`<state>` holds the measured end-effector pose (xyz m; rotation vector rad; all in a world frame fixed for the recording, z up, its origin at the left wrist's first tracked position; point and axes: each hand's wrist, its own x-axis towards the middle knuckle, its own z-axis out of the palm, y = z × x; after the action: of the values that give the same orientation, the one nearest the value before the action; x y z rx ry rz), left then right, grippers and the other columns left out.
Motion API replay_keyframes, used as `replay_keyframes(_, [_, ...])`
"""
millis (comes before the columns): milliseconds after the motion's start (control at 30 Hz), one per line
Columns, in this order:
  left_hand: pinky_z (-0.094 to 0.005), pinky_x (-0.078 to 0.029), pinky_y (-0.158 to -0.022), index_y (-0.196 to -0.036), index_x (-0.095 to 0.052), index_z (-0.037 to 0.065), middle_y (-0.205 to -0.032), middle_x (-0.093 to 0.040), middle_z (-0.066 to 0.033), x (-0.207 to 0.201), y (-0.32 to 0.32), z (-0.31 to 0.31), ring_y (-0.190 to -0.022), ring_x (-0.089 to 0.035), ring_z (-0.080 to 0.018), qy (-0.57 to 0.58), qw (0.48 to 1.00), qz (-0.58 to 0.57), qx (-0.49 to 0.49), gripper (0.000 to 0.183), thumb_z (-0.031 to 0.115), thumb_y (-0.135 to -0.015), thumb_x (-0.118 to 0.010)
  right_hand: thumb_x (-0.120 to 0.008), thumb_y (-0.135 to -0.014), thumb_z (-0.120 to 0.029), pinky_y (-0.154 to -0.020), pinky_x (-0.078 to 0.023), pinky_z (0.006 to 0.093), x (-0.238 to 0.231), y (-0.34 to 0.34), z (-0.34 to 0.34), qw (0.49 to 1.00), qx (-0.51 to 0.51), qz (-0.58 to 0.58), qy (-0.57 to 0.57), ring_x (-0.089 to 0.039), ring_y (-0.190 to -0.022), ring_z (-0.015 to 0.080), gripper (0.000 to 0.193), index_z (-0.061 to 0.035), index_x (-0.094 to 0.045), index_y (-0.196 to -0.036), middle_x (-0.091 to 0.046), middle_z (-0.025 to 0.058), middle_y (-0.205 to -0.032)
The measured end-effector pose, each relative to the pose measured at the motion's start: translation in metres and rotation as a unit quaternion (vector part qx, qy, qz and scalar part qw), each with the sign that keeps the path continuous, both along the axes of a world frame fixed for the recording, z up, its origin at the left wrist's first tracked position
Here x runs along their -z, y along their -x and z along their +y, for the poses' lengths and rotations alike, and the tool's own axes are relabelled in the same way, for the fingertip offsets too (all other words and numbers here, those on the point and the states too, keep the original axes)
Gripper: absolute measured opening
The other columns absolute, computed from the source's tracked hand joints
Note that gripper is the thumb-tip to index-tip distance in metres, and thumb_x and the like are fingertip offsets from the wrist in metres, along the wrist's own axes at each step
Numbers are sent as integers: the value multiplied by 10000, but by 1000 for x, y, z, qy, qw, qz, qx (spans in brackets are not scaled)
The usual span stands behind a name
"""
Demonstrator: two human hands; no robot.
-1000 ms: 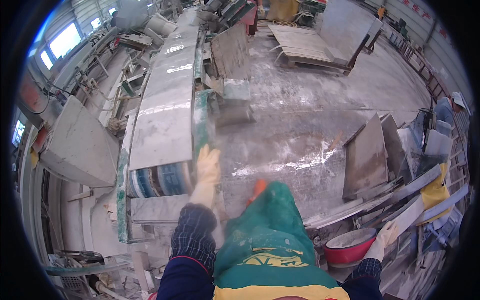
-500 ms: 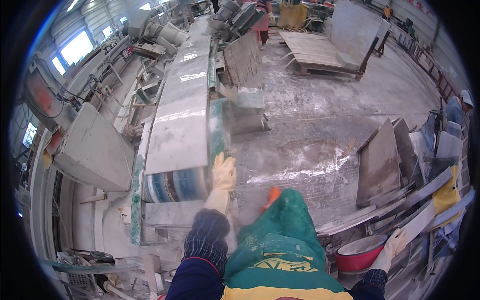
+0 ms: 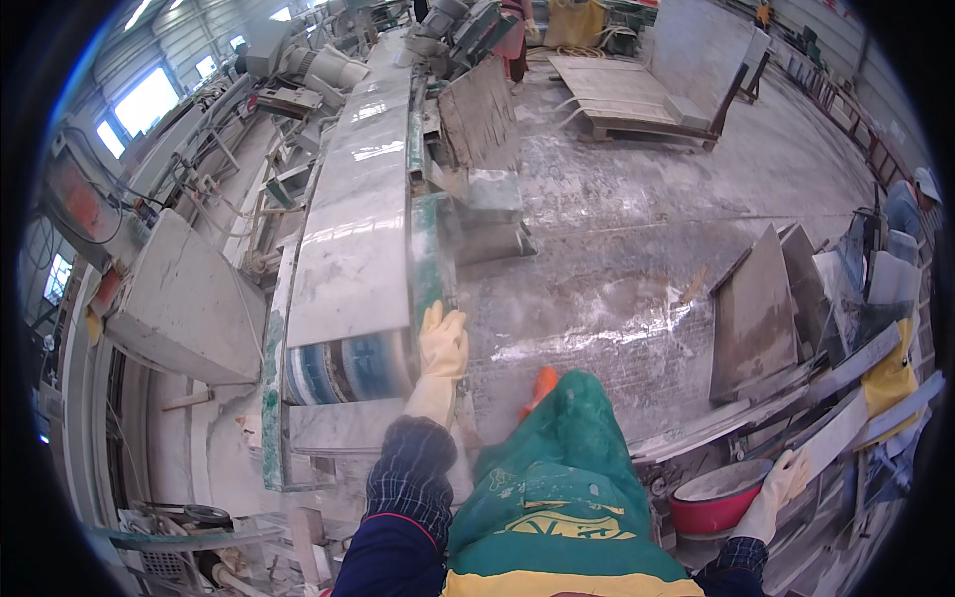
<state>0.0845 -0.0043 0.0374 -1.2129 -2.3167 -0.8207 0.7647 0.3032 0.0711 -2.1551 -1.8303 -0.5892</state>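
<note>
My left hand [image 3: 442, 343], in a cream rubber glove, rests on the green side rail [image 3: 432, 254] of a roller conveyor, its fingers stretched forward and empty. Just left of it, a pale, glossy stone slab [image 3: 350, 284] lies at the conveyor's end, above a blue banded roller [image 3: 353, 370]. My right hand [image 3: 789, 480], gloved alike, is low on the right beside a red tub [image 3: 711, 514]. Its fingers are extended and touch or nearly touch the lower end of a white stone strip [image 3: 828, 438]; exact contact is unclear.
Stone offcuts [image 3: 756, 313] lean on the right, with a yellow cloth [image 3: 888, 383] among the strips. A wooden pallet [image 3: 632, 95] stands farther off on the wet floor [image 3: 597, 249]. One person [image 3: 907, 209] is at the right edge, another [image 3: 515, 35] beyond the conveyor.
The view has shifted slightly, so most of the scene sits a little to the left. Both hands keep nearly the same places. The slab shows no clear movement along the conveyor.
</note>
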Motion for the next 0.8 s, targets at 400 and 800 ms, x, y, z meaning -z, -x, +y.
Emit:
replay_keyframes(400, [-512, -388, -1097, -1028, -674, 80, -1120, -660, -87, -6, -2, -1, -1228, -530, -410, 12, 1000, -11, 0, 235, 55, -801, -622, -506, -976, -431, -1051, -372, 506, 2, 5, -10, 1000, 1, -20, 7, -485, -1285, 369, 504, -155, -525, -1397, -527, 192, -1392])
replay_keyframes(800, [-509, -397, -1086, -1027, -686, 82, -1134, -669, -113, -3, 0, -1, -1216, -536, -421, 10, 1000, -2, 2, 241, 62, -797, -617, -479, -994, -437, -1096, -347, 471, -13, 22, -29, 998, 3, 41, 36, -482, -1299, 378, 533, -86, -531, -1391, -533, 207, -1400])
